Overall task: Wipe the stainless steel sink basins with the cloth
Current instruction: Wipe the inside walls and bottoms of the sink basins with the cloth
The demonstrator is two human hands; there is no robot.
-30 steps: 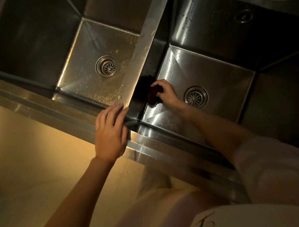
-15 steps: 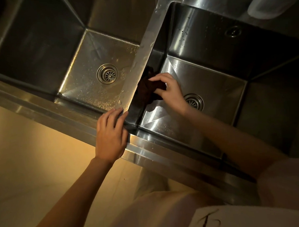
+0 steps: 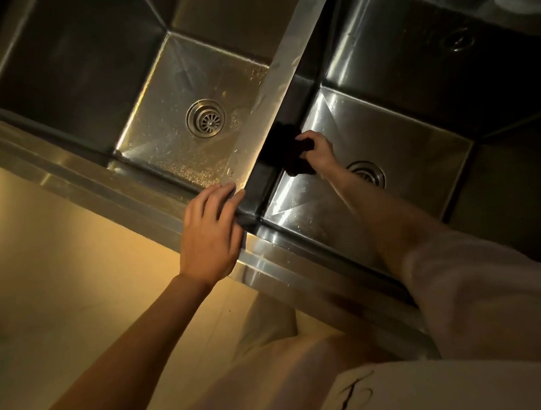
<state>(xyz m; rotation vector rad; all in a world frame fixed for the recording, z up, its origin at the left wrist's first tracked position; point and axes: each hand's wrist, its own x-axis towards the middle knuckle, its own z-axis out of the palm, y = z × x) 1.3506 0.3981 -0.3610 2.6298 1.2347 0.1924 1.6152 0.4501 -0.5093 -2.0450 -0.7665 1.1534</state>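
At the left of the frame, the left basin (image 3: 177, 94) shows droplets scattered over its floor around the left drain (image 3: 206, 117); by the look of it, it is yet to be wiped dry. At centre, the left hand (image 3: 213, 235) rests on the front rim (image 3: 132, 192) where the divider (image 3: 285, 67) meets it, fingers fairly straight and lying flat, holding nothing; it seems to brace the body. Just right of the divider, the right hand (image 3: 318, 151) reaches down into the right basin (image 3: 399, 128), its grip clenched round the dark cloth (image 3: 291, 151), which sits bunched against the divider-side wall, low near the floor.

To wipe well here, I would press the cloth flat into the seam between wall and floor and run overlapping strokes along it, since water likely collects in that corner. The right drain (image 3: 367, 174) lies just beside the wrist; the forearm covers part of it. At upper right, an overflow fitting (image 3: 459, 40) sits on the back wall and will need working around.
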